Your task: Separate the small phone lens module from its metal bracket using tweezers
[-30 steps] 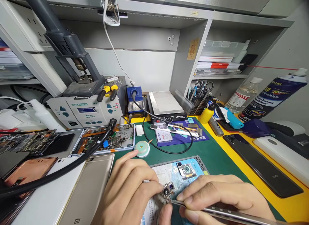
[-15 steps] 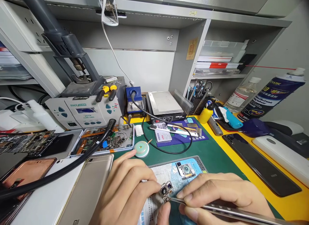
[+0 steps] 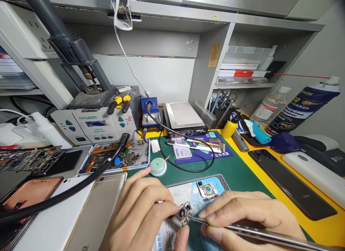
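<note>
Head view: both hands working on a small camera module point(image 3: 182, 213), left pinching, right on the tool.
Left hand point(image 3: 142, 215) has thumb and finger clamped on the module; right hand point(image 3: 245, 217) is closed on a slim metal tool point(image 3: 258, 235), tip at the module, contact unclear. Blue-and-white pad point(image 3: 185, 194) under the hands, second camera part point(image 3: 207, 190) on it, just beyond the module. Round tub point(image 3: 158, 167) at the left fingertips, touch unclear. Black phone point(image 3: 291, 184) right of the right hand, on the yellow counter point(image 3: 327, 227). Farther out: parts tray point(image 3: 138, 155) ahead-left, flat heating plate point(image 3: 185, 116) ahead.
</note>
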Action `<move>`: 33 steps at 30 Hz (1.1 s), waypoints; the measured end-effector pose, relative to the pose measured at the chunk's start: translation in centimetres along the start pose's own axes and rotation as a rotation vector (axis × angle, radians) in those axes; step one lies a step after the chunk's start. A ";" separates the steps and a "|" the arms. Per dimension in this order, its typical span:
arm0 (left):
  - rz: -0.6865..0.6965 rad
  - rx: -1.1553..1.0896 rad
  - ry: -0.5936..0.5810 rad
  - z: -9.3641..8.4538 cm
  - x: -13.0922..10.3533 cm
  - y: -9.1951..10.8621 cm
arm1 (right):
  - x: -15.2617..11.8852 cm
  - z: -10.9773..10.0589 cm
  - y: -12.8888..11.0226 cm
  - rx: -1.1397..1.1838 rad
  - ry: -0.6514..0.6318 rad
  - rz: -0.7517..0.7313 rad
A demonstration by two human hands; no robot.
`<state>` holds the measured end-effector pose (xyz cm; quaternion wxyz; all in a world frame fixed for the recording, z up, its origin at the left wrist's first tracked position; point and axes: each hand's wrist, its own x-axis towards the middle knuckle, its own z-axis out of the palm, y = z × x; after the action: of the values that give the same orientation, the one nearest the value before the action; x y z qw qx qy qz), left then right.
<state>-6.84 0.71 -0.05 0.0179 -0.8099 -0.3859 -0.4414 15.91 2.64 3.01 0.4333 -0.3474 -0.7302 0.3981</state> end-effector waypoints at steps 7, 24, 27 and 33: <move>0.005 0.000 -0.013 -0.2 -0.2 -0.1 | -0.2 0.1 -0.1 -0.024 0.026 -0.009; 0.004 0.024 0.000 -0.1 0.1 0.1 | -0.2 0.3 -0.4 -0.029 0.061 -0.017; 0.022 0.022 -0.011 -0.1 0.0 0.0 | -0.2 0.3 -0.5 -0.038 0.069 -0.022; 0.013 0.010 -0.004 0.0 0.0 0.2 | -0.1 0.1 -0.4 -0.047 0.075 -0.029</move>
<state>-6.73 0.58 0.00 0.0240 -0.8132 -0.3830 -0.4375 15.80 2.36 3.26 0.4578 -0.3616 -0.7276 0.3609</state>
